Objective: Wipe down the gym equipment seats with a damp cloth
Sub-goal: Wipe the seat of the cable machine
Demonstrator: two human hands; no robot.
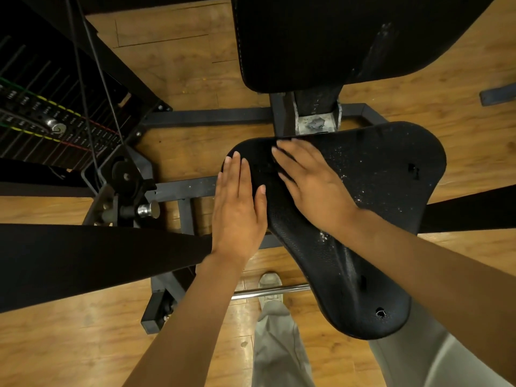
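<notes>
One shoe [270, 286] and two trouser legs show nearest, on the wood floor [69, 353]. One black seat [371, 219], speckled white, with three small holes. Two hands on it, no cloth visible. Left hand [238, 210]: flat, fingers straight and together, lying over the seat's left edge. Right hand [310, 180]: flat, fingers spread, pressing the seat's far-left part. One back pad [321, 37] beyond; one weight stack [42, 115] far left.
</notes>
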